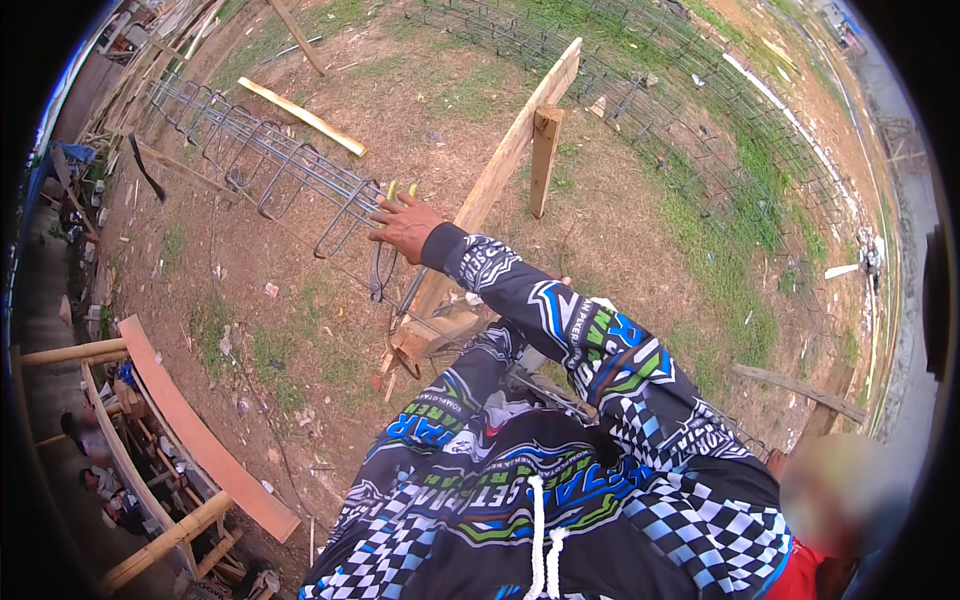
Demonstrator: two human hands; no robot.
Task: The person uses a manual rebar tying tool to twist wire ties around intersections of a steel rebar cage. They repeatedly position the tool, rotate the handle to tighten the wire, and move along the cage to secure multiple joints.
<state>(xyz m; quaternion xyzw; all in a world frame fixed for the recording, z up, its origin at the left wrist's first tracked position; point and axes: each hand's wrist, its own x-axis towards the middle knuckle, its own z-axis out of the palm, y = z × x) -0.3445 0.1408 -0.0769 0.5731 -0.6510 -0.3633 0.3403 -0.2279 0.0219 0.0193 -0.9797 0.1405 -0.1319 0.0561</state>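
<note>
My right hand [405, 228] reaches across to the left, its fingers curled around a pair of pincers [376, 284]. Their yellow-green handle ends stick up past my fingers, and the metal jaws hang below the palm. The hand is at the near end of a long rebar cage [290, 160], made of straight bars with square stirrups. Beside my wrist, that end of the cage meets a slanting wooden beam [480, 195]. My left sleeve [450, 400] passes under my right arm, which hides my left hand.
A short wooden post [544, 160] props the beam. Larger rebar cages [690, 130] lie on grass at the far right. A loose plank [302, 116] lies beyond the cage. At the lower left are a brown board [205, 425] and poles [165, 545]. A person in red [808, 572] is close at the lower right.
</note>
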